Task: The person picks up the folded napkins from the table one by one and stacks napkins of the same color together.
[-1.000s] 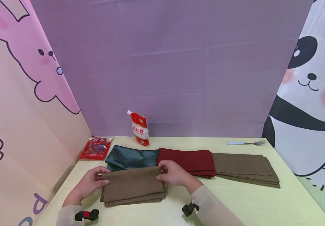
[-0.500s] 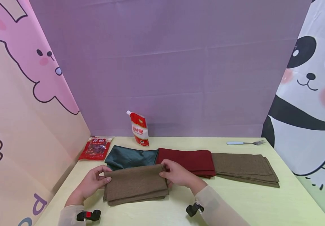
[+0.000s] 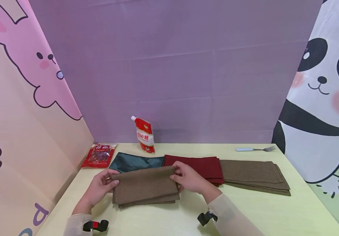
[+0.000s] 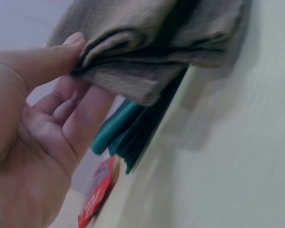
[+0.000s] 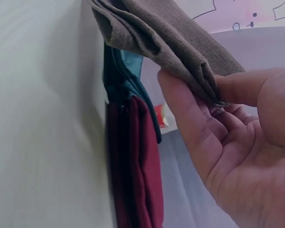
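Note:
A folded brown cloth (image 3: 146,186) hangs between my two hands, its far edge raised and its near layers drooping just above the table. My left hand (image 3: 98,188) pinches its left far corner between thumb and fingers; the left wrist view shows the folded layers of the cloth (image 4: 128,52) in that pinch. At the right far corner, my right hand (image 3: 190,178) pinches the cloth (image 5: 171,42) the same way. Directly behind it lies a folded dark teal satin cloth (image 3: 140,162), partly covered from view. A folded dark red cloth (image 3: 193,165) lies beside that, behind my right hand.
Another folded brown cloth (image 3: 252,173) lies right of the red one. A red packet (image 3: 100,155) rests at the back left, and a red and white pouch (image 3: 145,136) stands near the purple backdrop (image 3: 172,72). At the back right lies a fork (image 3: 255,149) with a pale handle.
Both hands have moved the held brown cloth up, away from me and slightly right. It now hides more of the teal cloth. The other cloths stay where they were.

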`<act>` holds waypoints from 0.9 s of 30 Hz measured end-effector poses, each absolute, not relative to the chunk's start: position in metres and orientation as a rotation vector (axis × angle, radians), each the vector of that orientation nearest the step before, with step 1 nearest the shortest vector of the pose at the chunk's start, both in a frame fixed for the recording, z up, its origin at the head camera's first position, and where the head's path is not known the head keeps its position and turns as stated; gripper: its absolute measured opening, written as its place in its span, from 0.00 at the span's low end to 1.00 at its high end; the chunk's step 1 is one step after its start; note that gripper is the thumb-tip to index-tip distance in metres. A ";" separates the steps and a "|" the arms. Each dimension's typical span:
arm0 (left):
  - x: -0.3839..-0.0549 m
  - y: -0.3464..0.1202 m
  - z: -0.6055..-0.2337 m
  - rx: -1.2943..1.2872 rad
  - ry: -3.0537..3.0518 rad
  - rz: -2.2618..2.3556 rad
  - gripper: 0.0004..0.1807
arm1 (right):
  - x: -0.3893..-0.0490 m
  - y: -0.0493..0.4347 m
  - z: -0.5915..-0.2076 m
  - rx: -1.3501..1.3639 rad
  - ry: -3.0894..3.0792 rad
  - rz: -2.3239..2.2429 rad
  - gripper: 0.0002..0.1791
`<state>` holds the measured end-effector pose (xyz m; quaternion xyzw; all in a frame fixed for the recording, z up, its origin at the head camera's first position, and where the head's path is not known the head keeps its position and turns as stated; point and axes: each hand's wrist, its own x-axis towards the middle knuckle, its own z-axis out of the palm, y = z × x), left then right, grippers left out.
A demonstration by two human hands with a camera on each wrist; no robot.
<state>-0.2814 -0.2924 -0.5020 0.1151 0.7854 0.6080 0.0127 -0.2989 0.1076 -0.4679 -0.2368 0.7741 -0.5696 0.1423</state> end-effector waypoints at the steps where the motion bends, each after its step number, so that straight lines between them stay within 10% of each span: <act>1: -0.282 -0.291 -0.502 0.350 2.463 1.912 0.20 | -0.300 0.109 -0.467 -0.678 2.245 -1.646 0.10; 27: -0.279 -0.260 -0.483 0.439 2.437 2.167 0.25 | -0.301 0.138 -0.438 -0.609 2.312 -1.770 0.12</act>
